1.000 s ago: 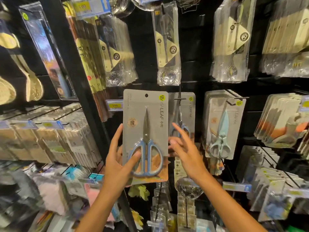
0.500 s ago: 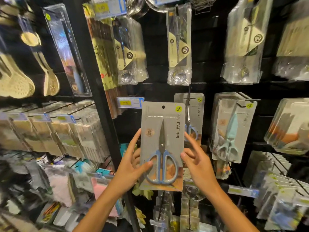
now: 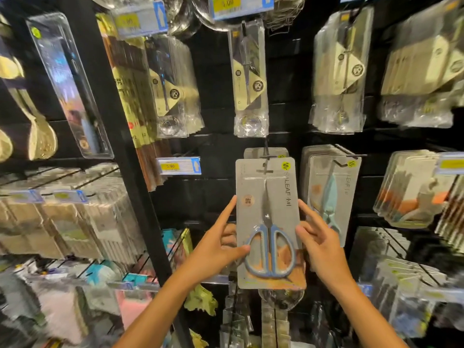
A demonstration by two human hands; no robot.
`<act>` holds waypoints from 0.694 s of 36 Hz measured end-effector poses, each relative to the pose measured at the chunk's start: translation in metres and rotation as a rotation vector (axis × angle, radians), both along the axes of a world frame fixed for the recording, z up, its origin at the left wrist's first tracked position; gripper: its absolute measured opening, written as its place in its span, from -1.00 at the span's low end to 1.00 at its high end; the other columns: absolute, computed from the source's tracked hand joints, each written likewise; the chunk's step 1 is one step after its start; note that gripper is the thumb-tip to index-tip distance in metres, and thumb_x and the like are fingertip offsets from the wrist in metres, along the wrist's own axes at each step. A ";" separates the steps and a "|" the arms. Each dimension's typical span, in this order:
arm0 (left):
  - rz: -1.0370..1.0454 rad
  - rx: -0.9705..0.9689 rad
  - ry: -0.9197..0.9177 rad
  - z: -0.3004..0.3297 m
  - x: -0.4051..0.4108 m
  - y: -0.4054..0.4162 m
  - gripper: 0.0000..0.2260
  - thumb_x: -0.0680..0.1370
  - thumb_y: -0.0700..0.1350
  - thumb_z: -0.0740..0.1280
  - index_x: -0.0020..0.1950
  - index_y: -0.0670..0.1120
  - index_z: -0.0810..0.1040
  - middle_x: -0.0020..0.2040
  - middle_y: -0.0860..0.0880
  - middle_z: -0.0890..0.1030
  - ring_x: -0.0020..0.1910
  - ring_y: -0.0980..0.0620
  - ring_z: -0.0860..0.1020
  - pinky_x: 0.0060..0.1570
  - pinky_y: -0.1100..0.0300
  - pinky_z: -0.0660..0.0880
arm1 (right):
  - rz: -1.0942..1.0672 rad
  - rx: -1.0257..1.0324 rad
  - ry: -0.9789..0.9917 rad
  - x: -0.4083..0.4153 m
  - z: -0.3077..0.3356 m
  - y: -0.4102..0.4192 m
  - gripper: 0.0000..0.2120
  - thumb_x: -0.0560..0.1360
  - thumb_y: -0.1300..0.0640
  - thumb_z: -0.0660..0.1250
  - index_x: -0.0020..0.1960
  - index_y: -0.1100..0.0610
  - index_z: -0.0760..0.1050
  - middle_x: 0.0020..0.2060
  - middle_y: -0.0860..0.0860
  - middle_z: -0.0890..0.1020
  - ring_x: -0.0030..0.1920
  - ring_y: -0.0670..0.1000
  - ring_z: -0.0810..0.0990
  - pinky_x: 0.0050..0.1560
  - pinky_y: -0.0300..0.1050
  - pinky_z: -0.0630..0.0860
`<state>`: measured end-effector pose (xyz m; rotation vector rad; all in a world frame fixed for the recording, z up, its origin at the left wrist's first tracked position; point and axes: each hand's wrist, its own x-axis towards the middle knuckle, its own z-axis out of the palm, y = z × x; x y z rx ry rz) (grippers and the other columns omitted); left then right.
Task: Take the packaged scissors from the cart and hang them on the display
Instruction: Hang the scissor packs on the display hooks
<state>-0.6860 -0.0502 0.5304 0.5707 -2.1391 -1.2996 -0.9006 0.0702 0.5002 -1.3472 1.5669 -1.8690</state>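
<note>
Two hands, left (image 3: 216,243) and right (image 3: 320,243), pinched the scissors pack (image 3: 270,222) by its sides to slip its hole onto the hook (image 3: 265,153).

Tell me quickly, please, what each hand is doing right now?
Left hand: holds the scissors pack by its left edge, thumb on the front.
Right hand: holds the pack's right edge.
</note>
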 end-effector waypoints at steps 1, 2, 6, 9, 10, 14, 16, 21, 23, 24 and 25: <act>-0.009 0.007 -0.006 0.001 -0.002 -0.001 -0.09 0.54 -0.19 0.47 0.61 0.28 -0.08 0.18 0.01 0.66 0.10 -0.03 0.68 0.14 0.01 0.62 | -0.008 0.003 0.003 -0.003 0.000 0.000 -0.51 0.65 0.25 0.24 0.52 -0.07 0.34 0.01 -0.02 0.75 0.10 -0.06 0.70 0.09 -0.16 0.63; -0.017 0.011 -0.011 0.001 -0.003 -0.002 -0.09 0.54 -0.17 0.47 0.61 0.28 -0.09 0.18 0.01 0.66 0.10 -0.03 0.67 0.14 0.00 0.62 | -0.013 0.006 0.007 -0.005 0.000 0.000 -0.52 0.65 0.24 0.24 0.52 -0.07 0.34 0.01 -0.02 0.75 0.10 -0.05 0.70 0.10 -0.16 0.63; -0.037 0.023 -0.010 -0.003 -0.006 -0.007 -0.10 0.54 -0.14 0.46 0.60 0.30 -0.10 0.21 0.02 0.65 0.11 -0.06 0.67 0.14 -0.02 0.62 | -0.014 0.020 0.028 -0.008 0.000 -0.001 -0.51 0.65 0.24 0.24 0.52 -0.09 0.33 0.00 -0.03 0.75 0.07 -0.02 0.70 0.08 -0.16 0.63; -0.041 0.021 -0.003 -0.006 -0.007 -0.012 -0.11 0.54 -0.13 0.46 0.59 0.31 -0.08 0.21 0.01 0.65 0.09 -0.07 0.67 0.11 -0.02 0.63 | -0.022 0.027 0.032 -0.008 -0.003 -0.003 -0.50 0.65 0.27 0.24 0.52 -0.08 0.33 0.02 -0.03 0.75 0.12 -0.06 0.69 0.12 -0.17 0.62; -0.040 0.014 -0.003 -0.006 -0.007 -0.013 -0.11 0.54 -0.14 0.46 0.59 0.32 -0.07 0.20 0.00 0.66 0.08 -0.07 0.68 0.11 -0.01 0.62 | -0.029 0.030 0.032 -0.009 -0.005 -0.004 -0.50 0.65 0.27 0.24 0.52 -0.08 0.33 0.02 -0.03 0.75 0.13 -0.06 0.69 0.14 -0.19 0.61; -0.037 0.000 -0.009 -0.007 -0.008 -0.018 -0.12 0.54 -0.15 0.47 0.60 0.31 -0.06 0.17 -0.02 0.66 0.06 -0.07 0.67 0.13 -0.03 0.62 | -0.051 0.035 0.017 -0.010 -0.013 -0.009 -0.51 0.65 0.23 0.25 0.52 -0.09 0.34 0.06 -0.06 0.73 0.14 -0.05 0.69 0.13 -0.07 0.64; -0.039 0.004 -0.017 -0.006 -0.010 -0.019 -0.12 0.54 -0.14 0.47 0.60 0.31 -0.06 0.15 -0.02 0.66 0.07 -0.07 0.67 0.14 -0.04 0.61 | -0.065 0.013 -0.009 -0.009 -0.016 -0.010 -0.52 0.64 0.24 0.25 0.51 -0.07 0.36 0.09 -0.09 0.73 0.14 -0.07 0.69 0.06 -0.18 0.64; -0.031 0.004 -0.039 -0.006 -0.015 -0.023 -0.11 0.54 -0.13 0.47 0.60 0.31 -0.07 0.15 0.03 0.66 0.12 -0.03 0.66 0.18 -0.05 0.60 | -0.075 0.026 -0.008 -0.012 -0.019 -0.016 -0.52 0.64 0.24 0.25 0.51 -0.09 0.37 0.09 -0.12 0.72 0.12 -0.11 0.69 0.01 -0.28 0.63; -0.031 0.003 -0.049 -0.009 -0.015 -0.027 -0.11 0.54 -0.13 0.46 0.60 0.31 -0.08 0.15 0.01 0.66 0.10 -0.04 0.67 0.17 -0.06 0.60 | -0.062 0.058 0.024 -0.013 -0.018 -0.018 -0.51 0.65 0.23 0.25 0.51 -0.12 0.34 0.08 -0.17 0.72 0.13 -0.15 0.68 0.05 -0.29 0.62; -0.031 -0.002 -0.055 -0.011 -0.015 -0.030 -0.11 0.55 -0.13 0.46 0.60 0.32 -0.09 0.15 0.00 0.66 0.09 -0.06 0.67 0.16 -0.05 0.61 | -0.049 0.071 0.028 -0.012 -0.018 -0.019 -0.49 0.64 0.25 0.25 0.51 -0.12 0.33 0.05 -0.20 0.72 0.12 -0.19 0.67 0.04 -0.34 0.60; -0.031 -0.008 -0.060 -0.012 -0.015 -0.032 -0.12 0.56 -0.13 0.45 0.60 0.32 -0.09 0.16 -0.01 0.66 0.08 -0.08 0.67 0.15 -0.03 0.61 | -0.034 0.081 0.027 -0.012 -0.018 -0.020 -0.48 0.64 0.27 0.25 0.52 -0.11 0.31 0.03 -0.22 0.72 0.10 -0.25 0.66 0.00 -0.40 0.57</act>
